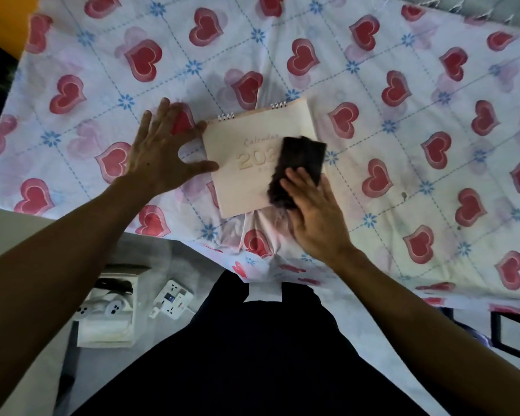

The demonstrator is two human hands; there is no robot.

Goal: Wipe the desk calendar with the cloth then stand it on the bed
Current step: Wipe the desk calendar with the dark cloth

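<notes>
A pale pink desk calendar (243,181) with a wire spiral along its far edge lies flat on the bed (403,115), near the bed's front edge. A dark folded cloth (297,163) rests on the calendar's right part and covers the end of the printed year. My right hand (315,217) presses on the cloth's near end, fingers flat. My left hand (159,154) is spread wide on the sheet at the calendar's left edge, with thumb and index fingertip touching that edge.
The bed sheet is white with red hearts and blue flowers. On the floor at lower left lie a white box (108,313) with a game controller and a white power strip (171,298). A dark metal frame (511,334) shows at lower right.
</notes>
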